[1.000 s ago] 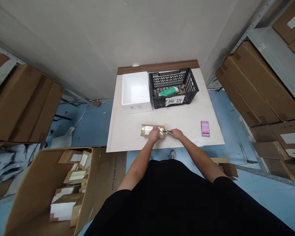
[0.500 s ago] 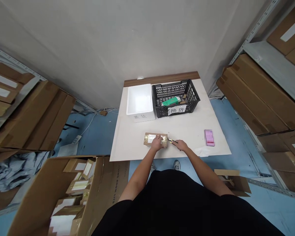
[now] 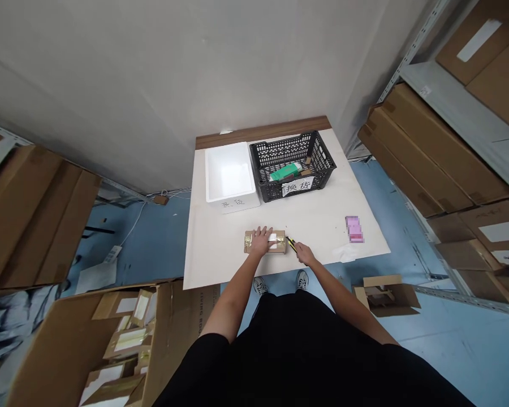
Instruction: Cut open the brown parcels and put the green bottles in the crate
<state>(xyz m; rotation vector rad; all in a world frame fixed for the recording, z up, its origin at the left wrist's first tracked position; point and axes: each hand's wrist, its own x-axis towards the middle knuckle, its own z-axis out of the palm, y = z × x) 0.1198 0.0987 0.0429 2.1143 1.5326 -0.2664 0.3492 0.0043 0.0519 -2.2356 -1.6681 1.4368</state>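
A small taped cardboard box (image 3: 281, 242) with a white label lies near the front edge of the white-topped table (image 3: 220, 249). My left hand (image 3: 262, 241) rests flat on its top, fingers spread. In my right hand (image 3: 305, 254) is a yellow and black utility knife (image 3: 292, 244), gripped by its handle. The knife's tip points at the box's right end; whether it touches the cardboard I cannot tell.
Behind the box stand a white foam box (image 3: 214, 192) and a black plastic crate (image 3: 268, 191) holding a green item (image 3: 285, 172). A pink blurred item (image 3: 354, 229) lies at right. A large carton (image 3: 165, 316) of parcels stands at lower left; shelves of cartons (image 3: 432, 152) flank the table.
My left hand has gone from gripping the box's right part to lying spread nearer its middle. The knife is now angled more steeply beside the right end. The whole view has shifted slightly.
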